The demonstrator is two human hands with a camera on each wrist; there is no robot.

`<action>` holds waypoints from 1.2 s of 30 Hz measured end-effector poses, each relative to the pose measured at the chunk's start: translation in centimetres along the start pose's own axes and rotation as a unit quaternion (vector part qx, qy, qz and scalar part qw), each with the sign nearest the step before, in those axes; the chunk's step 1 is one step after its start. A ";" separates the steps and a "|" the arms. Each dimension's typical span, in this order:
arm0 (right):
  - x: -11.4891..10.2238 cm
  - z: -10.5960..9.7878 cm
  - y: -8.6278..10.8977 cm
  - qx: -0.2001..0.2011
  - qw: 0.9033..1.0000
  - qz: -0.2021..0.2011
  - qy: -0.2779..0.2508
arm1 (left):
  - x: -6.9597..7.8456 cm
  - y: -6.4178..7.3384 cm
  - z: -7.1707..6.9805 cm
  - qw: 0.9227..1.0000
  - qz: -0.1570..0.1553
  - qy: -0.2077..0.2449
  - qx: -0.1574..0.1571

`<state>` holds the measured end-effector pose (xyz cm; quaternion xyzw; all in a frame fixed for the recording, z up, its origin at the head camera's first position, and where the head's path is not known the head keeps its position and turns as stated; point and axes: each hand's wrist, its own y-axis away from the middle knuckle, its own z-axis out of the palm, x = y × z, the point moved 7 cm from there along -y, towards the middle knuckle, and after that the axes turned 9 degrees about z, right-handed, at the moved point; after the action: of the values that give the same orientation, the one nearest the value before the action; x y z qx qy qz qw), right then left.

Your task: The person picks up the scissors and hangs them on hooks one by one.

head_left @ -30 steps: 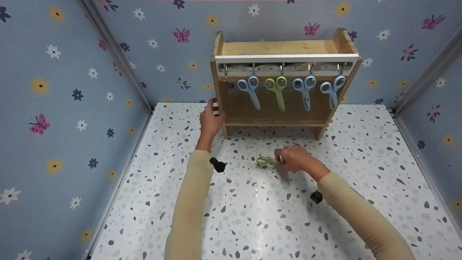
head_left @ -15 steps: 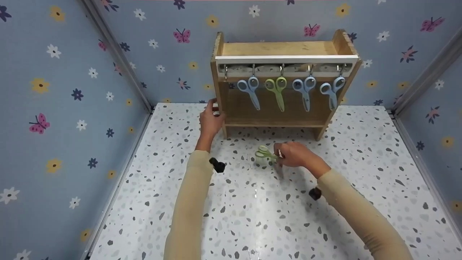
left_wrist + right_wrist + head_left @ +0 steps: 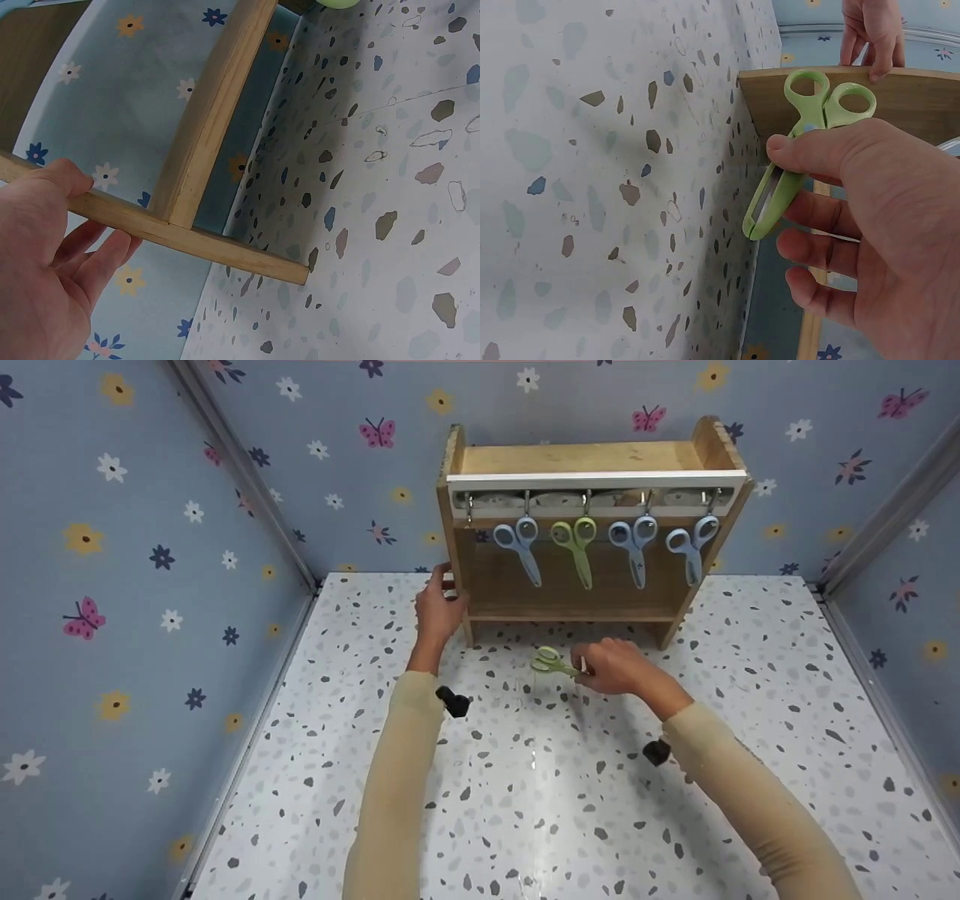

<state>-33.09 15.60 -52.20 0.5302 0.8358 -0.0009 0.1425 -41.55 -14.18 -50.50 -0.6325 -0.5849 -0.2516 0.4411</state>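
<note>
My left hand (image 3: 440,611) grips the left side panel of a wooden rack (image 3: 577,457), with the thumb on one face and the fingers on the other in the left wrist view. My right hand (image 3: 616,666) pinches green scissors (image 3: 810,112) by the blade part between thumb and fingers. Their two handle loops point left in the head view, in front of the rack. Hanging from the rack's hooks are blue scissors (image 3: 529,564), green scissors (image 3: 582,564), more blue scissors (image 3: 637,564) and, at the right, another blue pair (image 3: 693,562).
A bare metal hook (image 3: 469,510) hangs at the left end of the rack's white rail (image 3: 600,478). The rack stands on a speckled white table (image 3: 525,810), against a flowered blue back wall (image 3: 345,450). Side walls bound the table left and right.
My right hand has moved away from me, toward the rack, lifting the green scissors with it. The left hand keeps its grip on the side panel.
</note>
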 end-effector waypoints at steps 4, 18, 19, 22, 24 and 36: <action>-0.1 -0.5 -0.1 -0.003 1.000 0.003 -0.006 | 0.1 0.0 0.1 1.000 -0.001 -0.001 0.000; -0.7 -2.2 -0.6 0.023 0.999 0.002 -0.033 | 0.1 0.1 -0.1 1.000 0.014 0.014 0.001; -0.7 -2.3 -0.6 0.026 0.999 0.003 -0.034 | 0.2 0.2 -0.1 1.000 0.015 0.013 0.001; -0.8 -2.6 -0.7 0.033 0.999 0.003 -0.038 | 0.2 0.2 -0.1 1.000 0.016 0.008 0.001; -0.8 -3.1 -0.7 0.038 0.998 0.004 -0.041 | 0.3 0.0 0.0 1.000 0.015 0.006 0.000; -1.7 -4.4 -1.4 0.067 0.995 -0.011 -0.074 | 0.2 0.1 -0.1 1.000 0.005 0.013 -0.004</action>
<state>-34.68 14.18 -47.74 0.5278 0.8269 -0.0971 0.1681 -41.43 -14.12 -50.26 -0.6337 -0.5749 -0.2605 0.4472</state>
